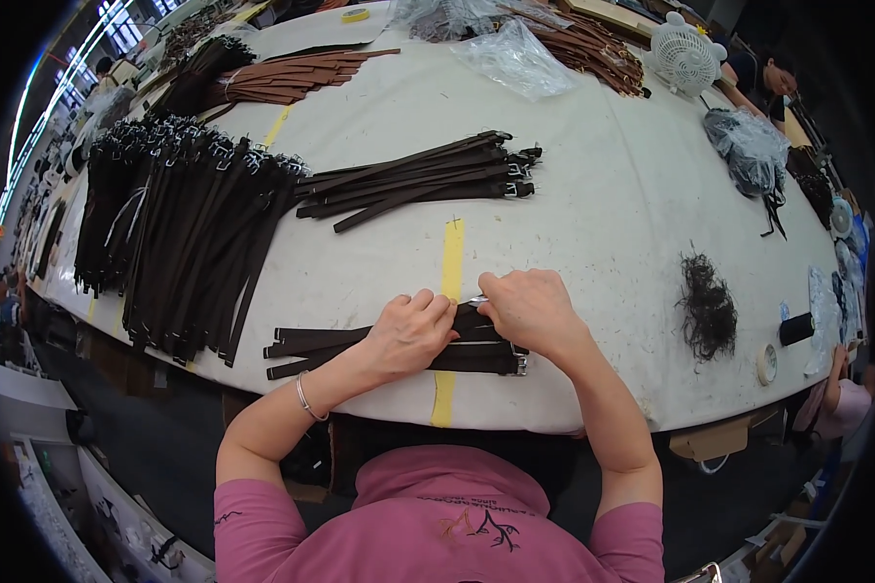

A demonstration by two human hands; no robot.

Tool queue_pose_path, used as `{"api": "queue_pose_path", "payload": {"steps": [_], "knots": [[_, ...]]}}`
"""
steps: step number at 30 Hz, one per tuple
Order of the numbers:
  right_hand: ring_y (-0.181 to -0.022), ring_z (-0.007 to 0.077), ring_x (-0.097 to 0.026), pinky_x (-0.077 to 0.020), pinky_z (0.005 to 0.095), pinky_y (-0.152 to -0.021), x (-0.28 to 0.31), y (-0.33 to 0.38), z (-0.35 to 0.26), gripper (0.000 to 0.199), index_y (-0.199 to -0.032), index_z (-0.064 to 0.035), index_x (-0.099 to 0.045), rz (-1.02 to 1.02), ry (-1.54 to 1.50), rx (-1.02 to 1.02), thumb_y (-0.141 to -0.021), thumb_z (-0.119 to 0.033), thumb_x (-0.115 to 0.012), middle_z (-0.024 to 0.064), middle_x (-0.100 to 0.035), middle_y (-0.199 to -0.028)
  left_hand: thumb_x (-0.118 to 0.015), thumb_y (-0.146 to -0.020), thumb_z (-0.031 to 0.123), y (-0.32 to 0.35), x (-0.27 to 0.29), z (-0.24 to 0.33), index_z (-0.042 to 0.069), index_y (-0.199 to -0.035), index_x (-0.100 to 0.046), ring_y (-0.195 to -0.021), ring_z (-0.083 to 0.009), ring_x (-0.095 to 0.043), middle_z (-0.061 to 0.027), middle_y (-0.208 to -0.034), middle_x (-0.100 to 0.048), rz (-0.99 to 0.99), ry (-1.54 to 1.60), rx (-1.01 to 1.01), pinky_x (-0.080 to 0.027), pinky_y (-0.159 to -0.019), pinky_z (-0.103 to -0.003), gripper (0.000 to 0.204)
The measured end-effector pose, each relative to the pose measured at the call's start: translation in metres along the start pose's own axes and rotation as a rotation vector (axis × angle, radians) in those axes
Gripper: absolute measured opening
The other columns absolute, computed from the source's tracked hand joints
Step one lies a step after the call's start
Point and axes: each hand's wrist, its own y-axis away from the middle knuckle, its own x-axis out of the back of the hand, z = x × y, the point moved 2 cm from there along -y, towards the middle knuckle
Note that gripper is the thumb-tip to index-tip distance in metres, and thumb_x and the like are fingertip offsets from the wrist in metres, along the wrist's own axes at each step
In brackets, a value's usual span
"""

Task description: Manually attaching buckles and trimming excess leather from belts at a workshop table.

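Note:
My left hand (413,332) is closed on a dark belt (472,319), pinching it near the front of the table. Close beside it, my right hand (535,307) is closed around a small silvery metal tool (475,300). Its tip points at the left fingers; most of it is hidden in the grip, so its exact kind is unclear. Under both hands lie several dark belts (306,342), side by side, with metal buckles (521,361) at their right ends. Farther back, another group of dark belts (428,180) lies with its buckles to the right.
A large heap of dark buckled belts (204,223) covers the left side. Brown straps (292,76) lie behind it. Yellow tape (453,255) runs along the white tabletop (593,214). On the right are a tangle of black threads (708,306), a tape roll (766,364) and a black spool (797,328).

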Motion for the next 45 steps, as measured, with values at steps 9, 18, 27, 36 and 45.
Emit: {"api": "queue_pose_path", "payload": {"steps": [9,18,27,36,45], "knots": [[-0.064,0.0269,-0.062,-0.046,0.0371,-0.055,0.012,-0.009,0.004,0.013,-0.073,-0.0044,-0.058,0.025,0.01,-0.051,-0.075,-0.017,-0.061,0.0118,-0.061,-0.065,-0.068,-0.071,0.034,-0.003,0.012,0.001,-0.002,-0.105,-0.054,-0.076,-0.0196,-0.05,-0.0064,-0.083,-0.05,-0.085,0.034,0.021,-0.041,-0.06,-0.031,0.052],[-0.044,0.0038,-0.041,-0.0303,0.0191,-0.04,-0.016,0.046,0.165,0.024,-0.083,-0.0045,-0.055,0.666,-1.391,-0.639,-0.086,-0.028,-0.058,0.0003,-0.054,-0.064,-0.069,-0.068,0.045,-0.008,0.015,-0.003,-0.004,-0.109,-0.05,-0.083,-0.0241,-0.052,-0.0108,-0.088,-0.05,-0.269,0.115,0.016,-0.045,-0.069,-0.034,0.066],[-0.059,0.0146,-0.053,-0.0419,0.0287,-0.057,-0.037,0.036,0.155,0.028,-0.086,-0.0025,-0.057,0.753,-0.667,-0.644,-0.083,-0.03,-0.059,0.0046,-0.06,-0.068,-0.069,-0.067,0.026,-0.009,0.017,-0.003,-0.003,-0.085,-0.051,-0.075,-0.0243,-0.053,-0.0117,-0.081,-0.05,-0.199,0.143,-0.002,-0.046,-0.061,-0.033,0.039],[-0.06,0.0199,-0.057,-0.0438,0.0325,-0.057,-0.032,0.041,0.145,0.026,-0.087,-0.0057,-0.057,0.677,-0.488,-0.659,-0.081,-0.031,-0.061,0.0059,-0.061,-0.066,-0.053,-0.063,0.005,-0.017,0.004,0.006,0.002,-0.073,-0.049,-0.065,-0.022,-0.052,-0.0103,-0.07,-0.05,-0.069,-0.044,0.014,-0.041,-0.049,-0.031,0.012],[-0.051,0.0051,-0.043,-0.0349,0.023,-0.043,-0.044,0.029,0.122,0.026,-0.09,-0.0052,-0.059,0.692,-1.148,-0.491,-0.087,-0.031,-0.058,-0.0024,-0.051,-0.06,-0.052,-0.066,0.004,-0.061,-0.003,0.006,0.003,-0.079,-0.045,-0.062,-0.0244,-0.055,-0.0104,-0.067,-0.052,-0.126,-0.105,0.201,-0.04,-0.053,-0.036,0.015]]}}
